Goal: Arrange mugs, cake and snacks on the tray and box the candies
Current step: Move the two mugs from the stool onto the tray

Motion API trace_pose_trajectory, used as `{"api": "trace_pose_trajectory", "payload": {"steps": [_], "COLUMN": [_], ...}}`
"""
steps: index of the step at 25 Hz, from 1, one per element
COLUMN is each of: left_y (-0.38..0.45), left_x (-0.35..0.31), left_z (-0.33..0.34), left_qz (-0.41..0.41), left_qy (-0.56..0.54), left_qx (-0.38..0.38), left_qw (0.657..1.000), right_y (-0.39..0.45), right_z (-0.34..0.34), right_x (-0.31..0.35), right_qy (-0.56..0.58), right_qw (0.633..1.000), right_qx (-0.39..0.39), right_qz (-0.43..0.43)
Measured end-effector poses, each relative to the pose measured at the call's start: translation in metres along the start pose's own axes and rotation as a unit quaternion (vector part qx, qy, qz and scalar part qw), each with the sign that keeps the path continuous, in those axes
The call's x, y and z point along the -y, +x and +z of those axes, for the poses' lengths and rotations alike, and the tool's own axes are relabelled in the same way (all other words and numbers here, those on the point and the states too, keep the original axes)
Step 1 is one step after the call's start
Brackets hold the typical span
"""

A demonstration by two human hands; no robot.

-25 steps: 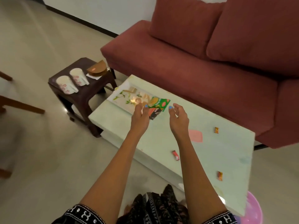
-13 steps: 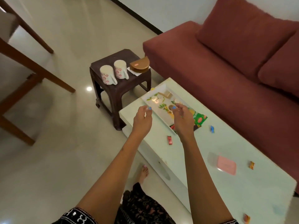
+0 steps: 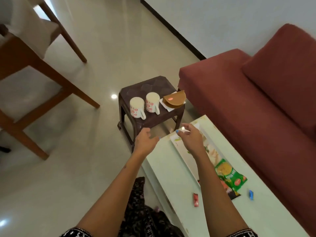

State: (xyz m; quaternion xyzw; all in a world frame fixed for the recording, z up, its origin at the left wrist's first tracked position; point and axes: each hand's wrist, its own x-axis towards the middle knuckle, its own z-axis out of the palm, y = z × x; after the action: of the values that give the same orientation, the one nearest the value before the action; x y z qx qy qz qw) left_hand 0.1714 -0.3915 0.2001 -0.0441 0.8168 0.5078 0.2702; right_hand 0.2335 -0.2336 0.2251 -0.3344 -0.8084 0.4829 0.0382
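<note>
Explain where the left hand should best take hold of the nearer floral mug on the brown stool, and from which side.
Probably by the handle of the nearer mug. It stands upright on the stool, and its handle juts from the lower right toward the person, facing the empty left hand. Come in from the near side, low and level. The second mug stands close on the right, so a side wrap looks cramped.

Mugs and cake on the stool, snacks and candies by the tray

We see two white floral mugs (image 3: pixel 136 107) (image 3: pixel 151 102) upright beside the half-round brown cake (image 3: pixel 174 100); the green snack packet (image 3: pixel 230 177) overlaps the white tray (image 3: pixel 183 156), red candy (image 3: pixel 196 199) and blue candy (image 3: pixel 251 194) lying loose nearby.
</note>
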Motion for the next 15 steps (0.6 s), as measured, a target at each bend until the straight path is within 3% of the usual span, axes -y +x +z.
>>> {"api": "trace_pose_trajectory", "payload": {"steps": [4, 9, 15], "left_y": [0.066, 0.161, 0.246], "left_x": [-0.012, -0.039, -0.044], "left_z": [-0.024, -0.052, -0.068], "left_qz": [-0.016, 0.031, 0.059], "left_qy": [0.021, 0.112, 0.319], "left_qx": [0.009, -0.01, 0.067], "left_qw": [1.0, 0.993, 0.944], "right_y": [0.065, 0.16, 0.243], "right_z": [0.035, 0.085, 0.138], "right_x": [0.029, 0.06, 0.072], "right_qy": [-0.051, -0.142, -0.265], "right_qw": [0.997, 0.986, 0.954], "right_qx": [0.043, 0.076, 0.129], "right_qz": [-0.037, -0.039, -0.052]}}
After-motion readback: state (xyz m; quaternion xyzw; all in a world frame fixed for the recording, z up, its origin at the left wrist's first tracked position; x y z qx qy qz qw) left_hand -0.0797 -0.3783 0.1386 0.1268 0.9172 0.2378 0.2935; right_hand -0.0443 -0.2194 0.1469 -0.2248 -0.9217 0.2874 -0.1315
